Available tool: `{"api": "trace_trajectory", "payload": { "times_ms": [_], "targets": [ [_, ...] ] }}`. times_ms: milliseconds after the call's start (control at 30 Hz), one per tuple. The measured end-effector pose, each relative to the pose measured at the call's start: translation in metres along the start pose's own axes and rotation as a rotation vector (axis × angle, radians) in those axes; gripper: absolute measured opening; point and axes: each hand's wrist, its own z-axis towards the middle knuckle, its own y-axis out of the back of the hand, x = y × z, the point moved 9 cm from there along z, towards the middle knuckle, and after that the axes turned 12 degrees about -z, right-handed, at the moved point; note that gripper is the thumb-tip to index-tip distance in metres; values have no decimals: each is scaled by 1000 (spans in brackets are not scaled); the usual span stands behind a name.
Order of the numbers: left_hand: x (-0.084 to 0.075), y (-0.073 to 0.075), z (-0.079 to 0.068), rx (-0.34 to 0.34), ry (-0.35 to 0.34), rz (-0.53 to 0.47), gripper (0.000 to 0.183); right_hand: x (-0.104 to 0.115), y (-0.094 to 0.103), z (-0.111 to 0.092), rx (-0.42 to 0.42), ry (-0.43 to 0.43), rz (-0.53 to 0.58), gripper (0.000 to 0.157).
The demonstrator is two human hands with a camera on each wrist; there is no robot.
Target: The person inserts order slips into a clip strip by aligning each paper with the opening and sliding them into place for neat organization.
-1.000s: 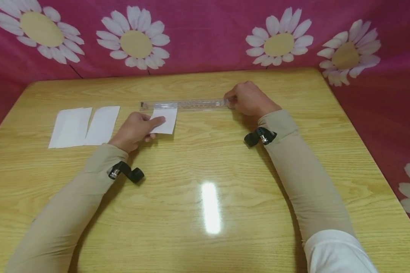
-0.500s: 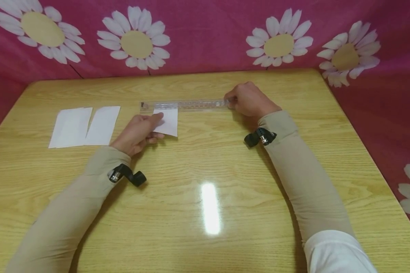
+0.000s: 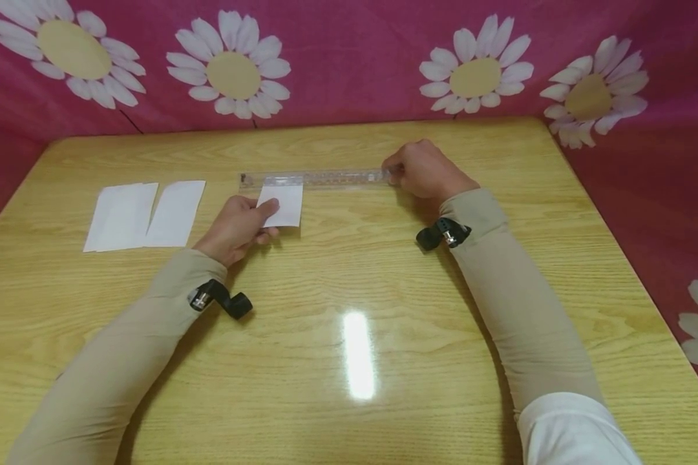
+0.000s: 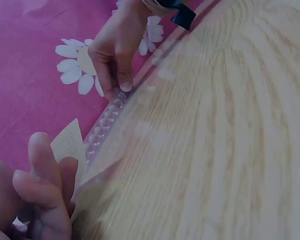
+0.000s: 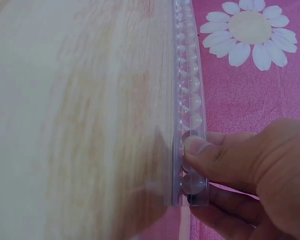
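Head view: the thumb of the left hand [image 3: 237, 226] is laid over a white card [image 3: 287, 203] and its fingers are set beneath, so that the card is pinched at its left side. The right end of a clear plastic strip [image 3: 343, 178] is gripped between the bent thumb and fingers of the right hand [image 3: 427, 171]. Above the centre of the frame, the card's top edge is overlapped by the strip; whether it is inserted cannot be determined. Clear round beads [image 5: 191, 101] are seen along the strip in the right wrist view, and faint marks [image 4: 71, 142] on the card in the left wrist view. White sheets [image 3: 122, 216] are laid on the wooden table [image 3: 302, 400] at the left of the frame. Both forearms are covered by beige sleeves [image 3: 105, 361]. The top of the frame is filled by pink cloth [image 3: 349, 58] printed with daisies [image 3: 232, 75].
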Motion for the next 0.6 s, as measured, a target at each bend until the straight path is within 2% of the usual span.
{"api": "trace_trajectory", "payload": {
  "times_ms": [367, 600],
  "targets": [
    [3, 1, 1, 5, 60, -116, 26, -3, 0, 0, -10, -2, 5, 30],
    [2, 1, 0, 19, 35, -167, 23, -1, 1, 0, -13, 0, 10, 30]
  ]
}}
